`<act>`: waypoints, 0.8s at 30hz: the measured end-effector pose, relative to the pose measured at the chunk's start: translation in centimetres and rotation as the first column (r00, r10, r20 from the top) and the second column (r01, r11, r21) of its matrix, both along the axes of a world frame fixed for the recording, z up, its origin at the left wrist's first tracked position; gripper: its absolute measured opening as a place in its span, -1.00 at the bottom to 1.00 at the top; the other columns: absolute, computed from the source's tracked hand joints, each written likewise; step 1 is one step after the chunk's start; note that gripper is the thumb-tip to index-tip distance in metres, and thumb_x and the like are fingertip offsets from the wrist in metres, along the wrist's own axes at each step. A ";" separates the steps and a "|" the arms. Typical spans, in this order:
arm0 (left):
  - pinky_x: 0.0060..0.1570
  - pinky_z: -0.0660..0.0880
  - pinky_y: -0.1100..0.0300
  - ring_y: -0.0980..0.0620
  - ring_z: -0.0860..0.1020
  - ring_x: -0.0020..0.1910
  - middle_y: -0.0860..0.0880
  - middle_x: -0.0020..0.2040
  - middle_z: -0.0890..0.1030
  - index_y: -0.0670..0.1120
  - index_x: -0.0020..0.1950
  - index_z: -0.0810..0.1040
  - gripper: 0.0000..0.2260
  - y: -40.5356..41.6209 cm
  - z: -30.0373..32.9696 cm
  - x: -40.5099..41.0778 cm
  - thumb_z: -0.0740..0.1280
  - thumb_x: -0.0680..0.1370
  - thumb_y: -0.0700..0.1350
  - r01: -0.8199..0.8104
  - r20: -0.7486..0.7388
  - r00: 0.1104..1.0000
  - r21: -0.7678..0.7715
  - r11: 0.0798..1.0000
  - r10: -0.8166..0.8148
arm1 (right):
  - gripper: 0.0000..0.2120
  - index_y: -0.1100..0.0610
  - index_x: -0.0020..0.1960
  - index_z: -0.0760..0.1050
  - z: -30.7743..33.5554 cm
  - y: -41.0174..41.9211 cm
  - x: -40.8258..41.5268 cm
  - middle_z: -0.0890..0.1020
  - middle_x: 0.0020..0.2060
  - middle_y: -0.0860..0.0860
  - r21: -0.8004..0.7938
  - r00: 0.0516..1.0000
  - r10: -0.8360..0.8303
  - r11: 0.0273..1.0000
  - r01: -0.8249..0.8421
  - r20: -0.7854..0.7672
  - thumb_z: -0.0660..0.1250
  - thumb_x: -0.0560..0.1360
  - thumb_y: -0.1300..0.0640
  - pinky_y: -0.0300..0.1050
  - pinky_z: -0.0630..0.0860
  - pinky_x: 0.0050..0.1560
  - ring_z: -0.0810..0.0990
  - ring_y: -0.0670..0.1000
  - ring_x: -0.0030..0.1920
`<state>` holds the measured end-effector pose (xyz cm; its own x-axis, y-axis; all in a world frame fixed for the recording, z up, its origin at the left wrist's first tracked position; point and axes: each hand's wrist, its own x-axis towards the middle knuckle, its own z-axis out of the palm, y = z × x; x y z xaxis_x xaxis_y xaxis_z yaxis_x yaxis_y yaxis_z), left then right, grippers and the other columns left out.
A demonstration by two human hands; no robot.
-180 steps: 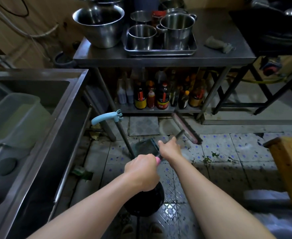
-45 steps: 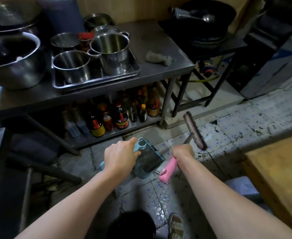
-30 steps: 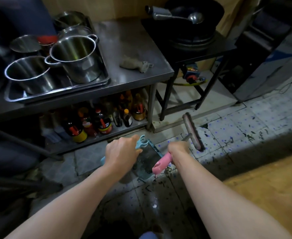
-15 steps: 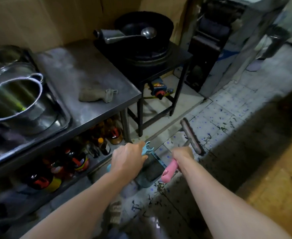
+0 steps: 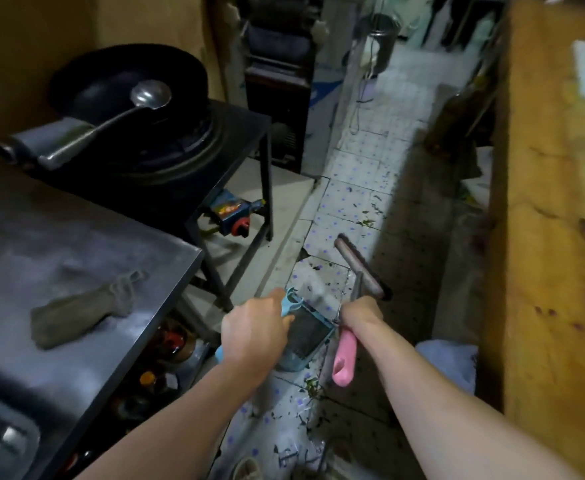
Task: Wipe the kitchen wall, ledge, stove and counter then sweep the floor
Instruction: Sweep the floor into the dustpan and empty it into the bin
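Note:
My left hand grips the light blue handle of a dustpan, whose dark pan hangs just above the tiled floor. My right hand grips a broom by its pink handle; the broom's flat head points away from me over the floor. Green scraps lie scattered on the blue-dotted tiles ahead and by my feet. Both hands are close together, with the pan between them.
A steel counter with a grey rag runs along the left. Beyond it a black wok with a ladle sits on a dark stove stand. A wooden table lines the right side. Bottles stand under the counter.
My view has swung right, away from the pots toward the stove and the aisle. Both hands keep their hold on dustpan and broom, carried along the floor.

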<state>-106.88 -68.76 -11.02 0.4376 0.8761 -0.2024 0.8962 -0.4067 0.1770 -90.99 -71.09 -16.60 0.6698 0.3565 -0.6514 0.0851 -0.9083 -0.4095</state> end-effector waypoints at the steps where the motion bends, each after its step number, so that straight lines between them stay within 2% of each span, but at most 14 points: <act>1: -0.24 0.37 0.14 -0.11 0.58 -0.05 -0.05 -0.05 0.60 0.01 0.20 0.36 -0.75 0.4 0.2 0.6 0.19 0.59 0.10 0.002 0.002 1.000 0.000 1.000 -0.002 | -0.60 0.32 0.32 0.39 0.0 0.2 0.6 0.50 0.27 0.23 0.002 1.000 -0.009 1.000 0.009 -0.010 0.21 0.57 0.11 -0.05 0.45 0.20 0.50 0.19 0.25; 5: -0.26 0.37 0.14 -0.10 0.58 -0.06 -0.05 -0.05 0.60 0.02 0.22 0.36 -0.74 1.6 0.7 4.0 0.18 0.60 0.10 0.017 -0.008 1.000 0.009 1.000 -0.017 | -0.58 0.34 0.33 0.37 -0.1 1.5 3.9 0.49 0.28 0.22 0.015 0.999 -0.027 1.000 0.027 -0.040 0.21 0.57 0.09 -0.07 0.42 0.20 0.49 0.18 0.26; 10: -0.25 0.36 0.13 -0.11 0.58 -0.06 -0.06 -0.04 0.61 0.01 0.24 0.37 -0.72 3.2 0.8 7.9 0.19 0.59 0.11 0.012 -0.031 0.999 0.029 0.999 -0.011 | -0.63 0.35 0.32 0.38 -0.6 3.4 7.9 0.51 0.26 0.21 0.007 0.999 0.003 1.000 -0.003 -0.046 0.20 0.57 0.21 -0.10 0.43 0.18 0.51 0.17 0.24; 14: -0.27 0.34 0.14 -0.09 0.57 -0.06 -0.05 -0.04 0.60 0.01 0.23 0.36 -0.72 5.6 0.7 10.6 0.18 0.59 0.12 0.038 -0.029 0.999 0.049 0.998 -0.037 | -0.65 0.34 0.29 0.41 -1.3 5.5 10.2 0.52 0.23 0.24 0.028 0.999 0.004 1.000 -0.002 -0.049 0.14 0.59 0.16 -0.02 0.47 0.23 0.53 0.19 0.21; 20: -0.19 0.36 0.14 -0.08 0.58 -0.01 -0.05 0.00 0.61 -0.01 0.18 0.41 -0.75 12.6 -0.2 14.5 0.21 0.58 0.10 0.137 0.005 0.990 0.076 0.988 -0.138 | -0.63 0.35 0.31 0.40 -1.8 11.6 13.6 0.50 0.27 0.23 0.010 0.999 -0.038 0.999 0.038 -0.032 0.15 0.59 0.16 -0.02 0.42 0.28 0.49 0.19 0.26; 24: -0.13 0.43 0.09 -0.12 0.57 0.02 -0.08 0.01 0.61 0.00 0.20 0.41 -0.72 19.2 -1.0 16.5 0.23 0.56 0.10 0.174 0.059 0.983 0.049 0.984 -0.176 | -0.61 0.36 0.33 0.35 -1.8 16.8 15.5 0.49 0.28 0.22 -0.009 0.994 -0.101 0.995 0.101 -0.030 0.20 0.56 0.19 -0.09 0.41 0.23 0.48 0.17 0.28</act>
